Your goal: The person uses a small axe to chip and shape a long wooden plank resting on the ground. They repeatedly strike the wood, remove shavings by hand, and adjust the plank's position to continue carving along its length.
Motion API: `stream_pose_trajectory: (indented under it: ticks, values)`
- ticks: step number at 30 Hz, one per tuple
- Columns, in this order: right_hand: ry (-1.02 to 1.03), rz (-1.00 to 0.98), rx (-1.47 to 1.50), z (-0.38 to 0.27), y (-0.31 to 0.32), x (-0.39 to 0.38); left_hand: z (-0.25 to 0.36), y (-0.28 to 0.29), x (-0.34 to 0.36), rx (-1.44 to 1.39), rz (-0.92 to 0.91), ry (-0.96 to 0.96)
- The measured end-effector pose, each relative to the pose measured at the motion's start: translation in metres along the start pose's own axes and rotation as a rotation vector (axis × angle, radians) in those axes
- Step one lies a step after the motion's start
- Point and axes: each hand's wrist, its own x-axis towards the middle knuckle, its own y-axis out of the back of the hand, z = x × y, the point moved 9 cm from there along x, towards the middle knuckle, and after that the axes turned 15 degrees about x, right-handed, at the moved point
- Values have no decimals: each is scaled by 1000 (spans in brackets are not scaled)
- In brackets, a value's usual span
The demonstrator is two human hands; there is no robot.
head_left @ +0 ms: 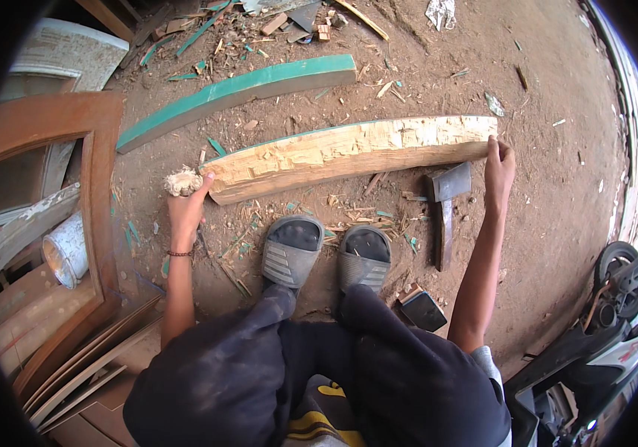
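Note:
A long, slightly curved wooden beam point(348, 154) lies crosswise in front of my feet. Its upper face is rough, pale chopped wood, with a thin green painted strip along the far edge. My left hand point(187, 211) is closed at its left end, thumb on the wood. A wooden handle end point(183, 182), frayed like a chisel's struck top, sticks up from that same hand; the rest of it is mostly hidden. At the beam's right end, my right hand point(499, 171) pinches the corner. Just below the beam lies a hammer-like tool point(449, 185) with a blocky grey head and wooden handle.
Beyond the beam lies a second curved beam point(237, 93), painted green. Wood chips point(367, 216) litter the dirt around my sandals point(293, 249). A brown wooden frame point(103, 186) and a white bucket point(68, 249) stand left. A dark box point(423, 311) and a motorbike point(609, 320) are at right.

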Motion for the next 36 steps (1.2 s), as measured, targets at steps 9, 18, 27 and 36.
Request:
stream_pose_trajectory:
  ticks: [9, 18, 27, 36]
  values:
    - [-148, -192, -265, 33, -10, -116, 30, 54, -28, -289, 155, -114]
    - [-30, -390, -505, 45, -17, -110, 91, 77, -77, -767, -170, -582]
    - [-561, -476, 104, 79, -34, -131, 132, 66, -80, -895, -336, -763]
    - [-610, -527, 189, 74, -27, -156, 172, 26, -55, -897, -333, -935]
